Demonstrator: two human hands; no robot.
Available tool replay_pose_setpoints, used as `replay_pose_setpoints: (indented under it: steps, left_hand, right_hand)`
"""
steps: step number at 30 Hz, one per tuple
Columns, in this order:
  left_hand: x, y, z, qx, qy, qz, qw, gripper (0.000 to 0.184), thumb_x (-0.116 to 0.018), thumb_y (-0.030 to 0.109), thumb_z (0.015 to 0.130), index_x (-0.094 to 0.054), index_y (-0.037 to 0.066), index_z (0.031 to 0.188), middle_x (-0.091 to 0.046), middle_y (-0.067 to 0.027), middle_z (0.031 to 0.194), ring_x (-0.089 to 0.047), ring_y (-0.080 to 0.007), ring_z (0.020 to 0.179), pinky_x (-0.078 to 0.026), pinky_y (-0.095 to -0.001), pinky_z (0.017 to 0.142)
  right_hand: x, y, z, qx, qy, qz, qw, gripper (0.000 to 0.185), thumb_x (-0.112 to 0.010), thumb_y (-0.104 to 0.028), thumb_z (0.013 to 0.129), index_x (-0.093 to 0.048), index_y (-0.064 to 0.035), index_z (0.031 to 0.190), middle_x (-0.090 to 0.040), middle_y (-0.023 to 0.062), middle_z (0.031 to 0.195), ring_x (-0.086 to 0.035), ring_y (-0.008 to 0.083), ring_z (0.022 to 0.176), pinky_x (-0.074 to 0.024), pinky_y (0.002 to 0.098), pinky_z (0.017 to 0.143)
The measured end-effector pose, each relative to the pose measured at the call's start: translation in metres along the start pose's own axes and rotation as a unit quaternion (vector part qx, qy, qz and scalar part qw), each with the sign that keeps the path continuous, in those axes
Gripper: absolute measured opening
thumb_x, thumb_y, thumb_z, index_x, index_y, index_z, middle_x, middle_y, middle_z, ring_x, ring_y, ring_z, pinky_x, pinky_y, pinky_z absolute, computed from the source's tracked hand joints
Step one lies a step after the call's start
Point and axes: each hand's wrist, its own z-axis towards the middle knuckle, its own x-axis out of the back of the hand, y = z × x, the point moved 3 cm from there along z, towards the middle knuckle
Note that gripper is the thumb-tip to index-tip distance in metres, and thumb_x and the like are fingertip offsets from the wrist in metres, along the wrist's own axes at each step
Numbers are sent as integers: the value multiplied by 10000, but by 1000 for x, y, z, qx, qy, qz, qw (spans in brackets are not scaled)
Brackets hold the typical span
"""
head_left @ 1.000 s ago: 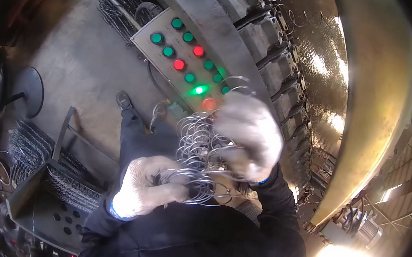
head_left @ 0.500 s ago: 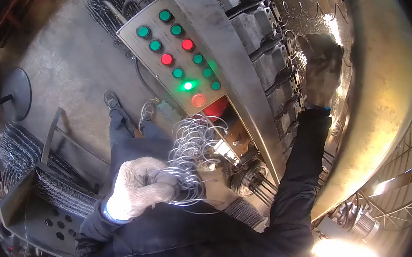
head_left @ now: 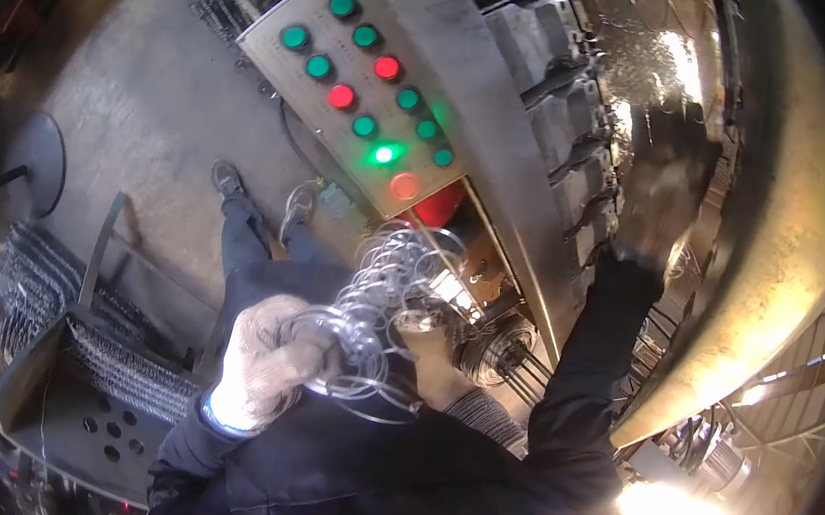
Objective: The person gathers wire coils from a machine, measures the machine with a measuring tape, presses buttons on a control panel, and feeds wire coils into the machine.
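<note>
From my seat, I see a loose bundle of wire coils [head_left: 396, 268] already gathered in my left hand [head_left: 270, 351], gloved fingers closed around its lower end; how many remain, I can't judge. The coils look thin, shiny and tangled, spilling beyond that grip. My right hand [head_left: 670, 184], dark and blurred, reaches beside the metal brackets [head_left: 584, 140]; I can't tell whether it's closed.

Room lengthwise at right hand [head_left: 666, 189]; curved cover [head_left: 793, 267], metal blocks [head_left: 581, 124] hem sides.
</note>
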Motion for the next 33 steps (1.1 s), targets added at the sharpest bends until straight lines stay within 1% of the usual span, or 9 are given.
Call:
replay_pose_setpoints:
  steps: [2,5,8,14,23,25,27,31,33]
  left_hand:
    - [-8,-2,3,-42,41,-57,997,405,-738,299,936,-579,-74,933,-668,-143,772,-669,-215,677,-564,-316,627]
    - [-5,-3,6,-89,27,-75,993,470,-772,364,960,-568,-47,1062,-675,-149,915,-675,-211,771,-565,-307,669]
    - [-14,-2,6,-98,16,-111,989,446,-772,348,968,-571,-28,1100,-666,-139,974,-670,-200,831,-570,-306,718]
    - [-11,1,-1,-52,-3,-28,998,298,-727,209,969,-650,-60,1070,-687,-80,915,-628,-130,835,-517,-291,762]
    - [-8,13,-22,23,23,125,992,290,-847,89,817,-704,-58,1023,-716,-55,786,-586,-63,600,-442,-211,530]
    - [-10,7,-20,25,18,135,990,285,-848,82,813,-703,-60,1013,-713,-55,774,-590,-65,597,-447,-212,529]
    - [-11,1,-16,33,21,163,986,275,-840,50,800,-699,-67,1006,-712,-59,758,-600,-71,591,-458,-216,526]
    - [-10,-16,-13,27,18,162,986,268,-831,33,789,-700,-68,1000,-714,-63,755,-603,-72,592,-459,-217,525]
    - [-10,-24,-12,28,24,154,987,257,-827,33,790,-704,-70,992,-713,-63,751,-602,-72,590,-457,-216,524]
  right_hand:
    - [-21,-5,-54,54,63,-70,994,423,-575,-320,1058,-667,5,1312,-772,147,1135,-761,292,988,-631,438,847]
    - [-52,-17,-134,61,-292,-410,862,455,-586,-397,1060,-675,-17,1296,-699,172,1308,-657,396,1207,-514,540,1046]
    - [-88,2,-178,73,-546,-381,743,526,-642,-468,998,-662,-39,1301,-649,197,1367,-595,469,1270,-464,560,1086]
    - [-82,10,-195,-38,-450,-288,845,384,-681,-303,968,-702,-23,1230,-692,205,1255,-657,433,1166,-496,526,1049]
    - [-70,-52,-144,261,-393,-273,838,432,-543,-399,1034,-734,-19,957,-730,195,1047,-691,339,909,-542,477,851]
    - [-47,-50,-130,304,-247,-320,862,399,-536,-354,1045,-743,-14,1019,-733,218,1094,-694,331,852,-552,476,818]
    - [15,-33,-105,419,-155,-609,656,366,-498,-308,1083,-708,-9,1106,-717,228,1186,-688,348,1027,-554,502,946]
    - [122,-11,-6,472,-170,-862,72,340,-454,-241,1112,-617,24,1248,-682,222,1301,-660,336,1225,-540,444,1069]
    - [122,-3,5,450,-195,-869,-71,345,-448,-214,1114,-590,40,1299,-671,221,1329,-649,321,1236,-535,402,1068]
